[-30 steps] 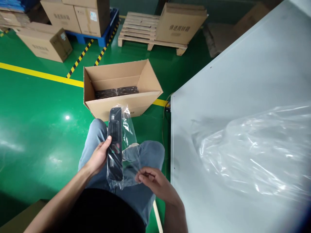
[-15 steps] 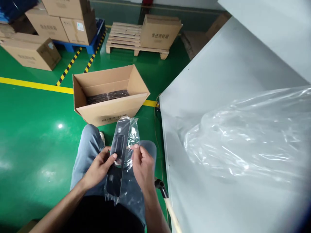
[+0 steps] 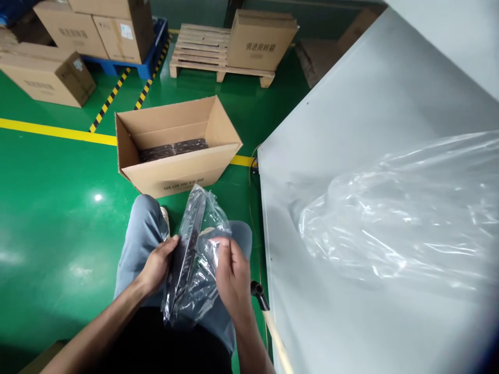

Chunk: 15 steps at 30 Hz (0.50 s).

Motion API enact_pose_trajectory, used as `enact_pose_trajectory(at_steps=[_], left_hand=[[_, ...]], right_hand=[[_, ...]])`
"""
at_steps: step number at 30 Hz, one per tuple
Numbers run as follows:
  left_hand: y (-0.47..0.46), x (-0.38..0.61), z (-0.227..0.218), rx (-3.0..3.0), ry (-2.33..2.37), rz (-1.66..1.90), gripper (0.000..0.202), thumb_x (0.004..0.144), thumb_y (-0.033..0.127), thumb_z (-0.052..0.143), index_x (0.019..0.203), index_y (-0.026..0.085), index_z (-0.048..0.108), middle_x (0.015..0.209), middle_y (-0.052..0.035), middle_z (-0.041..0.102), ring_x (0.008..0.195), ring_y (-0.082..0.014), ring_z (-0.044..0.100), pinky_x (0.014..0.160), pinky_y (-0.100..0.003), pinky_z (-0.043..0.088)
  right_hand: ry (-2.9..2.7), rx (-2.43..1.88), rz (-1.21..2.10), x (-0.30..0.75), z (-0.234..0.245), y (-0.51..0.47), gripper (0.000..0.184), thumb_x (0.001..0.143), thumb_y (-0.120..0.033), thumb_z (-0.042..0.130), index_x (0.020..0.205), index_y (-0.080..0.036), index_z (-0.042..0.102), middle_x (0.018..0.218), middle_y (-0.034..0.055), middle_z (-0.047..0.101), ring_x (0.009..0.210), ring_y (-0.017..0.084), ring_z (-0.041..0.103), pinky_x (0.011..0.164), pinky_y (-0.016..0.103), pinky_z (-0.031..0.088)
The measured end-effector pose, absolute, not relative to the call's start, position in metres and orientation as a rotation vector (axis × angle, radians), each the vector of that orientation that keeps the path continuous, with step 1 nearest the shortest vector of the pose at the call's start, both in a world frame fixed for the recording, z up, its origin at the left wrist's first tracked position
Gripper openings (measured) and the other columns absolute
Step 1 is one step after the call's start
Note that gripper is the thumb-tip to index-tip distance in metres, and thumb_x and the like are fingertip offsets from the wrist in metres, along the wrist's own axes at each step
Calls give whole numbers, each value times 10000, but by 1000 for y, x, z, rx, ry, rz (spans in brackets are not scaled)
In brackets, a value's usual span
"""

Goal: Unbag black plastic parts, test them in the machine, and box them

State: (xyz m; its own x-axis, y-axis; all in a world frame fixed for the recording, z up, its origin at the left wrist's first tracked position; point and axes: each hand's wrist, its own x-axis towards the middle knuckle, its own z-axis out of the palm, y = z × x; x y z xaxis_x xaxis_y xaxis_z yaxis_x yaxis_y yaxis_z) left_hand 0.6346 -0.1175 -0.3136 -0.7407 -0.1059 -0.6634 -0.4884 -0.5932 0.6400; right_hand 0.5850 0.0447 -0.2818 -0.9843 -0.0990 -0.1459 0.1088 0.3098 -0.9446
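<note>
A long, flat black panel [image 3: 182, 259] lies inside a clear plastic bag [image 3: 205, 275] above my lap, tilted nearly on edge. My left hand [image 3: 159, 264] grips the bagged panel by its left side, with the thumb on the near face and the fingers partly hidden behind it. Loose film on the right side of the bag is pinched in my right hand [image 3: 233, 275], stretched away from the panel. Beyond my knees, an open cardboard box [image 3: 183, 174] holds a stack of dark wrapped pieces [image 3: 173, 149].
On my right is a grey-white table [image 3: 331, 322] with a heap of clear plastic bags [image 3: 405, 218]. A pale pole with a black fitting [image 3: 262, 297] stands by my right knee. Farther off are a wooden pallet [image 3: 200, 49] and closed cartons [image 3: 47, 78].
The panel has turned from facing up to nearly edge-on. My right hand has drawn the loose film slightly right and down; my left hand has shifted left along the panel's side.
</note>
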Motion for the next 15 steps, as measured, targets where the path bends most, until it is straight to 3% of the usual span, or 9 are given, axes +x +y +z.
enact_pose_trajectory(at_steps=[3,6,8,11,13,15], left_hand=[[-111,633,-313,-885,1531,2398,635,815,740,784,1118,183,744,1163,-74,757,1152,-274,649,1050,-351,487],[-105,632,-306,-805,1838,2305,553,846,650,813,1185,223,725,1130,-39,749,1083,-233,643,986,-304,480],[-105,632,-299,-766,1856,2289,516,885,648,772,1168,218,741,1117,-50,756,1072,-235,650,965,-299,488],[-109,631,-289,-747,1747,2314,545,900,690,724,1144,204,761,1105,-72,766,1055,-245,671,938,-299,509],[-113,630,-286,-757,1715,2307,568,889,709,723,1129,196,760,1054,-74,769,1004,-241,681,894,-295,519],[-118,630,-286,-764,1780,2275,546,902,686,716,1135,193,748,1065,-75,771,1009,-242,682,885,-294,517]], right_hand=[[2536,-176,-1630,589,-272,44,426,1072,-537,451,978,-258,760,785,66,738,746,223,703,742,332,566],[2606,-161,-1590,590,-270,46,438,1067,-547,462,979,-251,772,871,91,787,759,222,719,724,319,553],[2611,-33,-1602,588,-273,49,491,1057,-606,455,977,-242,775,781,72,748,679,210,667,674,319,528],[2453,160,-1678,586,-280,51,565,1028,-700,446,952,-234,756,574,-13,542,515,169,499,541,306,455],[2347,222,-1714,585,-283,52,583,1015,-730,442,947,-233,737,537,-51,431,465,147,416,484,294,408],[2316,195,-1712,585,-285,54,575,1020,-720,439,1001,-230,738,542,-54,438,454,142,424,479,292,417]])
